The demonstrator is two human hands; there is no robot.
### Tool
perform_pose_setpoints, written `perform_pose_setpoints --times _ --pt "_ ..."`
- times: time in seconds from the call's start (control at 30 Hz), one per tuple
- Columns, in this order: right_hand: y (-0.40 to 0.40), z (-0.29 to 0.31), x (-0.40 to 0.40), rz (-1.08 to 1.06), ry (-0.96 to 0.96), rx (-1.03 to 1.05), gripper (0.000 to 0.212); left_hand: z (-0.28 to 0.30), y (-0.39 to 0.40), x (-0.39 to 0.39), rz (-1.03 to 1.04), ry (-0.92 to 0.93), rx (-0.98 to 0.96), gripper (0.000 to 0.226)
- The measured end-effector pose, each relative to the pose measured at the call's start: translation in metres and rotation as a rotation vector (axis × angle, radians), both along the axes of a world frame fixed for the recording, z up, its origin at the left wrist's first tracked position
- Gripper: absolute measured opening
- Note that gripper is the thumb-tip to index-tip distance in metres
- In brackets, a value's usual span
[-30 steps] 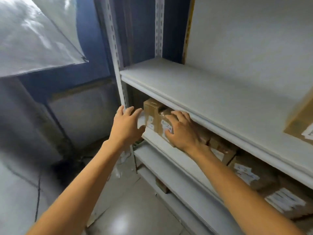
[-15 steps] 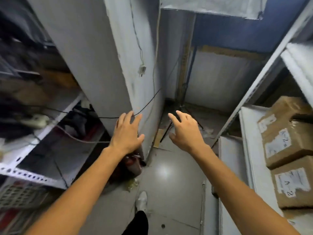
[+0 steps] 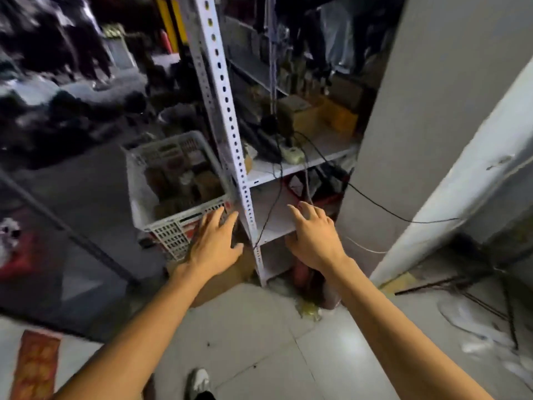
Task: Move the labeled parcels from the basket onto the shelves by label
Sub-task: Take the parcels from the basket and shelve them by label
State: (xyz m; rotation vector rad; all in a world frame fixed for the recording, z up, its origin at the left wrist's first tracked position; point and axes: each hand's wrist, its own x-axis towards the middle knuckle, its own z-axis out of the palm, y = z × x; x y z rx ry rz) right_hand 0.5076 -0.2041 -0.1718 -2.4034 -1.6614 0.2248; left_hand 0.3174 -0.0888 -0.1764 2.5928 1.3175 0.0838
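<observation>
Hands, left hand and right hand, empty near basket.

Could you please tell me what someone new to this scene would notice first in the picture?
Two bare forearms reach forward from the bottom of the frame, the left hand and right hand both empty with fingers spread. Just beyond the left hand sits a white plastic basket holding brown parcels. Between the hands rises a perforated white shelf post, with black cables trailing off the cluttered shelf behind it.
</observation>
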Motion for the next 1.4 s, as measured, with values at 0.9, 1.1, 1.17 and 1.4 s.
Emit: perform_pose_setpoints --times 0.9,1.1,1.17,1.4 --pt "0.326 -0.029 -0.219 0.189 0.098 -0.121 0.079 -0.031 0.278 -0.252 0.225 0.027 -0.036 0.076" --pt "0.413 -0.074 -0.210 0.192 0.188 -0.156 0.076 -0.068 0.357 -0.240 0.222 0.051 -0.084 0.076" --pt "0.444 -0.092 -0.203 0.192 0.230 -0.186 0.073 -0.080 0.386 -0.231 0.219 0.086 -0.103 0.079" --pt "0.519 -0.142 -0.184 0.156 0.380 -0.337 0.077 -0.108 0.465 -0.199 0.193 0.191 -0.208 0.079"
